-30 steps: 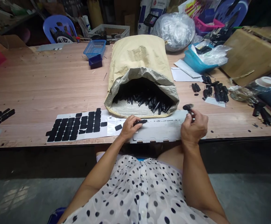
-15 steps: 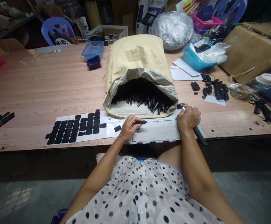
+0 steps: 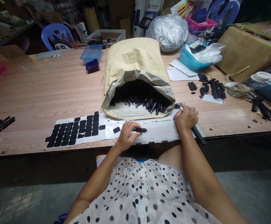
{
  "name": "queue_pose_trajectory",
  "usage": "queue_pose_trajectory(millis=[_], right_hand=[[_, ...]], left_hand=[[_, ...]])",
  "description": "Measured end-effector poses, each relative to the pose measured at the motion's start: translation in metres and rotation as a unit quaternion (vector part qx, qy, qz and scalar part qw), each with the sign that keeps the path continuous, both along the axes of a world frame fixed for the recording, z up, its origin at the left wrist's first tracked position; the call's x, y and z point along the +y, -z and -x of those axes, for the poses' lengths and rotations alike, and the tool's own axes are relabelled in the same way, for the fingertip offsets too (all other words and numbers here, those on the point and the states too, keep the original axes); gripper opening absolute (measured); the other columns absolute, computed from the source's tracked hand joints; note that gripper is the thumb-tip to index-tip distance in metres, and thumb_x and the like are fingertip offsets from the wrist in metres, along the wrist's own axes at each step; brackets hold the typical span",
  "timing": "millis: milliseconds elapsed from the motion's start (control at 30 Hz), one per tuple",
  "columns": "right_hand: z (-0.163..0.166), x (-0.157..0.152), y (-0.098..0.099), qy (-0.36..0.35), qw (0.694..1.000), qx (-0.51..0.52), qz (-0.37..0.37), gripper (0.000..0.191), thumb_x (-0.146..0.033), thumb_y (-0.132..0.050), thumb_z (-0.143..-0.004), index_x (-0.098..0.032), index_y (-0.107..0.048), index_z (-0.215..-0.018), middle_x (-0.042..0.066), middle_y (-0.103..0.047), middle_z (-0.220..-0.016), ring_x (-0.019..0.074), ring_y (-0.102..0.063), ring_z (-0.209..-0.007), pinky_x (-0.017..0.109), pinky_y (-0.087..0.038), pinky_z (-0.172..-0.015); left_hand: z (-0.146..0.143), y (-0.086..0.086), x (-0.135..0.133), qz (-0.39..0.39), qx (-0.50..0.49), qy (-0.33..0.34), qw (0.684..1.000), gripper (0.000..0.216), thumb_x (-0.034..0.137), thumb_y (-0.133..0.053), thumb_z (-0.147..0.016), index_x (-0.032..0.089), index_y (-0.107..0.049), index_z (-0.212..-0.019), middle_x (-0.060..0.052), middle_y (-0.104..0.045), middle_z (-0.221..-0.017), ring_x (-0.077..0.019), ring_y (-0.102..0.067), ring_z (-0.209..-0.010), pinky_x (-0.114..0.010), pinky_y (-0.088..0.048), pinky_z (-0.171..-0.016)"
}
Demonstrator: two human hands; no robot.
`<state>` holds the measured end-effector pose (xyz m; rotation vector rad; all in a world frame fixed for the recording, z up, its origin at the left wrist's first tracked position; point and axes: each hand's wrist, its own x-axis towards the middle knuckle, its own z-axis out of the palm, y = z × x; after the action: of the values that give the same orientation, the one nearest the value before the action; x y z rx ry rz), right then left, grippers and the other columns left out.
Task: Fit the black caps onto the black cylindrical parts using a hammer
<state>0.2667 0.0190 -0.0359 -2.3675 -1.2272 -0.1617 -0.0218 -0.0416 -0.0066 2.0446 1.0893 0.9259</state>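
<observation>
The left hand (image 3: 126, 136) pinches a slim black part (image 3: 140, 130) between thumb and fingers, its free end pointing toward the right hand (image 3: 186, 119). The right hand is closed around a dark-handled tool (image 3: 199, 135); the handle juts out on the near side of the wrist, and the other end pokes past the knuckles. Between and beneath the hands runs a pale board (image 3: 158, 132) along the near edge of the counter (image 3: 44, 84).

Just left of the left hand, one loose black patch (image 3: 116, 130) rests on a backing sheet (image 3: 109, 124); farther left on it, rows of dark rounded patches (image 3: 66, 133) sit close together.

Directly beyond both hands lies a cream sack (image 3: 135, 53), its mouth gaping toward them, with many glossy black pieces (image 3: 151, 105) inside. Beyond the right hand and off to its right is a pile of black parts (image 3: 216, 90), with a blue basin (image 3: 189, 59) behind it and a large cardboard box (image 3: 249, 53) to the right of that basin. Well beyond the left hand, left of the sack, stand a blue basket (image 3: 91, 53) and a small dark-blue tub (image 3: 92, 66).
</observation>
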Motion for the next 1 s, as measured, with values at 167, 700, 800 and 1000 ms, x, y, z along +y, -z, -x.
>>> queue_pose_trajectory(millis=[167, 700, 800, 1000], right_hand=[[0.0, 0.0, 0.002, -0.006, 1.0, 0.001, -0.01, 0.036, -0.02, -0.05, -0.085, -0.013, -0.067, -0.116, 0.019, -0.058, -0.111, 0.0336, -0.05, -0.105, 0.043, -0.041, -0.081], [0.006, 0.001, -0.001, -0.005, 1.0, -0.003, 0.0, 0.036, -0.021, -0.049, -0.086, -0.012, -0.067, -0.116, 0.02, -0.06, -0.111, 0.0345, -0.053, -0.105, 0.043, -0.041, -0.081], [0.006, 0.0, 0.001, -0.009, 1.0, -0.005, -0.008, 0.035, -0.022, -0.049, -0.086, -0.012, -0.067, -0.114, 0.02, -0.06, -0.109, 0.0346, -0.053, -0.103, 0.043, -0.04, -0.08], [0.006, -0.001, 0.001, -0.022, 1.0, 0.005, -0.011, 0.034, -0.022, -0.049, -0.086, -0.012, -0.065, -0.114, 0.02, -0.059, -0.109, 0.034, -0.052, -0.103, 0.042, -0.039, -0.079]], left_hand=[[-0.005, -0.006, -0.051, 0.056, 0.105, 0.22, 0.968, 0.015, 0.03, -0.059, -0.095, 0.022, -0.068, -0.105, -0.005, -0.074, -0.1, -0.0211, -0.064, -0.095, -0.036, -0.049, -0.093], [-0.031, 0.053, -0.058, 0.328, 0.307, 0.136, 0.883, 0.041, 0.026, -0.064, -0.091, 0.024, -0.066, -0.132, -0.01, -0.071, -0.131, -0.0274, -0.066, -0.121, -0.039, -0.053, -0.102], [-0.027, 0.024, -0.05, 0.321, 0.168, 0.215, 0.907, 0.028, 0.032, -0.069, -0.088, 0.021, -0.075, -0.113, -0.006, -0.078, -0.104, -0.022, -0.072, -0.095, -0.032, -0.056, -0.085], [-0.016, -0.027, 0.039, 0.261, 0.066, -0.034, 0.963, 0.019, 0.027, -0.064, -0.09, 0.02, -0.078, -0.102, -0.003, -0.077, -0.088, -0.0173, -0.068, -0.075, -0.028, -0.054, -0.07]])
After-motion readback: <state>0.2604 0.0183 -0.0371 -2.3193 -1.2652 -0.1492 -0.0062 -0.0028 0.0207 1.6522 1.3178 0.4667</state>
